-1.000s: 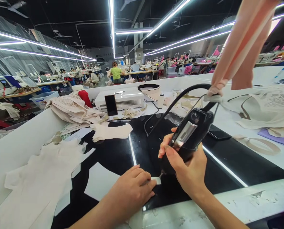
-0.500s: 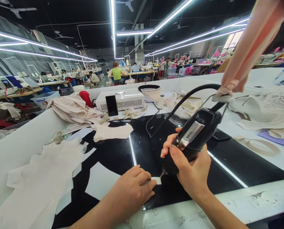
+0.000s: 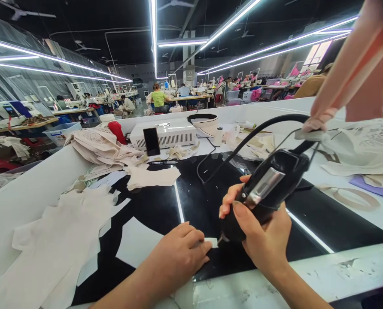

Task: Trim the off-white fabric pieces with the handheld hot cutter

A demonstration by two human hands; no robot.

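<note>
Down at the near edge of the black table (image 3: 307, 231), our right hand (image 3: 262, 238) is wrapped tight round the black handheld tool (image 3: 265, 193), fingers closed over its body, thumb across the front beside the metal plate. We've got the tool tilted, its narrow tip pointing down and left, meeting the table right at a small white fabric piece (image 3: 211, 241). Our left hand (image 3: 178, 255) lies palm down on that same piece, fingers curled loosely and pinning it flat rather than gripping it; most of the scrap is hidden under the knuckles. From the top of the tool a black cable (image 3: 243, 141) arcs up and back toward the white box (image 3: 165, 133), where a phone (image 3: 151, 141) leans. A pinkish strap (image 3: 349, 73) hangs overhead and meets the tool's upper end. Cream fabric cut-outs (image 3: 59, 240) spread over the table's left side, with a heap of cloth (image 3: 101, 148) farther back.
</note>
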